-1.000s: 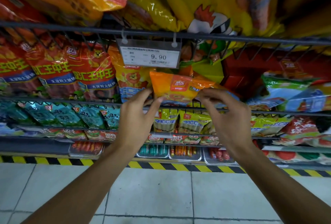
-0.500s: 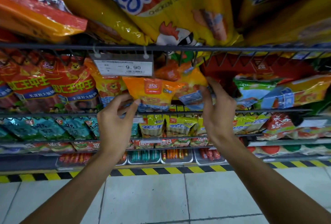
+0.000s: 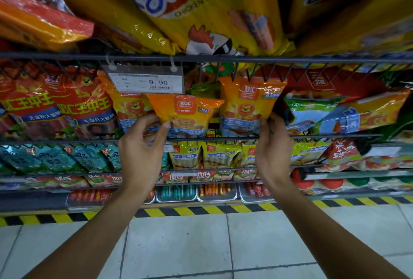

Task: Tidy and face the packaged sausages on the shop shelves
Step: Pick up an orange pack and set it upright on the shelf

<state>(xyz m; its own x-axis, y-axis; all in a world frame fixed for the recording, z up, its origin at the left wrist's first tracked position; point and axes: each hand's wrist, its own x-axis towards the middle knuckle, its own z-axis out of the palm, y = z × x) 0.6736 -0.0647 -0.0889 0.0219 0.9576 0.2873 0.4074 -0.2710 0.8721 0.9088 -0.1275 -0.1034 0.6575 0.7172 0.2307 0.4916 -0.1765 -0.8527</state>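
The left hand (image 3: pixel 140 156) is pinching the tilted orange plastic sausage packet (image 3: pixel 185 111) on the wire shelf (image 3: pixel 312 137); the right hand (image 3: pixel 273 149) is curling behind its upright twin packet (image 3: pixel 248 104); levelling the tilted one should be squaring both fronts

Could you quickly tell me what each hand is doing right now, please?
Left hand: pinching the lower left corner of the middle orange sausage pack.
Right hand: gripping the lower right edge of the upright orange sausage pack.
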